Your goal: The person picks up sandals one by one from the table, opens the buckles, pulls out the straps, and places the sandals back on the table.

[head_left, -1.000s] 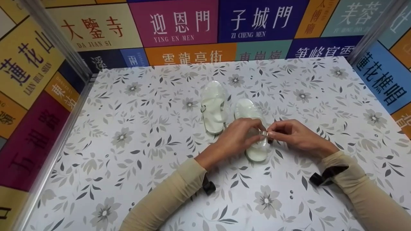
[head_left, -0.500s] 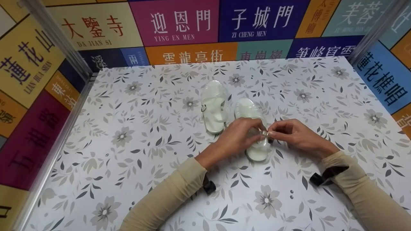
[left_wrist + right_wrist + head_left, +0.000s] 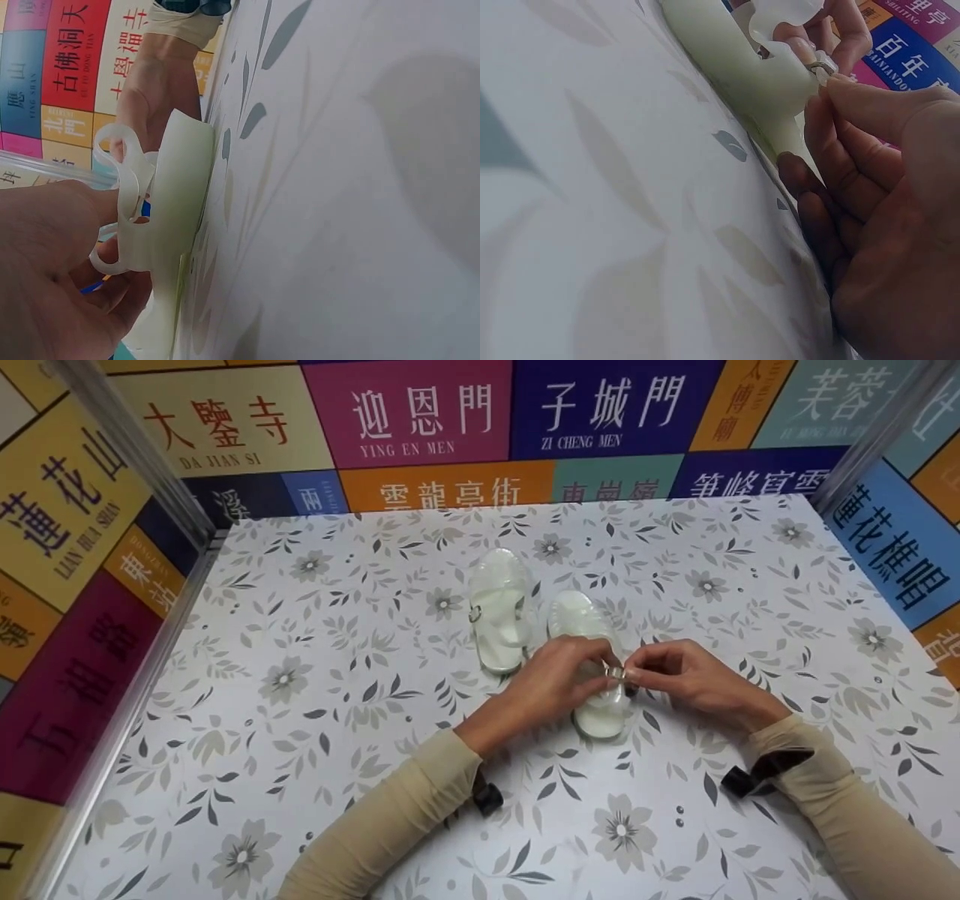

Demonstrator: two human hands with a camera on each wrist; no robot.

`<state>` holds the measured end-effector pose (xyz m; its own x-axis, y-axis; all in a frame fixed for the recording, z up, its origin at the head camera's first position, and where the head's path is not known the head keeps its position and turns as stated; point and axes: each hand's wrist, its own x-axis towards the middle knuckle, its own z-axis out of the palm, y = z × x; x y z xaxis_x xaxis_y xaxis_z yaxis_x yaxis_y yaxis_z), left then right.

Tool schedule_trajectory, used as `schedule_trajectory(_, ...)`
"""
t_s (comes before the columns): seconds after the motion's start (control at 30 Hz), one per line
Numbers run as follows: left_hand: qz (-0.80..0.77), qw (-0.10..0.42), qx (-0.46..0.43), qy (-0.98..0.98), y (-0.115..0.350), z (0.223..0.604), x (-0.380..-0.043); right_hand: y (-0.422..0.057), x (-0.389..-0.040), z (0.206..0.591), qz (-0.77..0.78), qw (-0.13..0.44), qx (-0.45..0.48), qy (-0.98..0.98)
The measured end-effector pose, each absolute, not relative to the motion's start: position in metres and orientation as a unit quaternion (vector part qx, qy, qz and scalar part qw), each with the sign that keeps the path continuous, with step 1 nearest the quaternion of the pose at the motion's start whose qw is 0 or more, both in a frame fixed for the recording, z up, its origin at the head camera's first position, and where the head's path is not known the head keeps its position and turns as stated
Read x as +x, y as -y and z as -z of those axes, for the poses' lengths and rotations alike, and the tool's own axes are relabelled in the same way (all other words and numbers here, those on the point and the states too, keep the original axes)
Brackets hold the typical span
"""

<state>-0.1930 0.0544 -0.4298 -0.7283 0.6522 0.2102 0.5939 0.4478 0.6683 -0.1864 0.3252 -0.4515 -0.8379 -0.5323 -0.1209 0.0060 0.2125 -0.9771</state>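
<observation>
Sleeves (image 3: 390, 817): we are seeing two beige sleeves reaching in from the near side, a black wrist device (image 3: 780, 763) sitting at each cuff.
Right hand (image 3: 686, 679): its thumb and forefinger are pinching a strap (image 3: 136, 247) at the small metal buckle (image 3: 823, 67); we are not managing to tell whether the end is passing through.
Left hand (image 3: 555, 679): its thumb and fingers are gripping the same strap from the other side, close to the buckle.
Nearer sandal (image 3: 600, 721): it is lying sole down between and under the hands, partly hidden.
Farther sandal (image 3: 495, 634): it is lying untouched just beyond, to the left.
Table (image 3: 247, 780): its flowered white top is bearing both sandals.
Walls (image 3: 424, 416): coloured, lettered panels are enclosing the table behind and on both sides.
</observation>
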Motion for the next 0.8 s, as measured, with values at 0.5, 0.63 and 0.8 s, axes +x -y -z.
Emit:
schedule_trajectory(0.5, -0.374, 0.035, 0.378, -0.846, -0.0555, 0.4313, -0.1930, -0.3263, -0.1882, 0.4486, 0.576, 0.228, -0.207, -0.757)
schedule_trajectory(0.63, -0.382, 0.033, 0.371, -0.846, -0.0547, 0.4302, -0.1928, -0.3248, -0.1889, 0.4490, 0.570, 0.224, -0.208, -0.762)
schedule_trajectory(0.8, -0.380, 0.038, 0.355, -0.853, -0.0541, 0.4283, -0.1926, -0.3223, -0.1888, 0.4511, 0.560, 0.207, -0.204, -0.776)
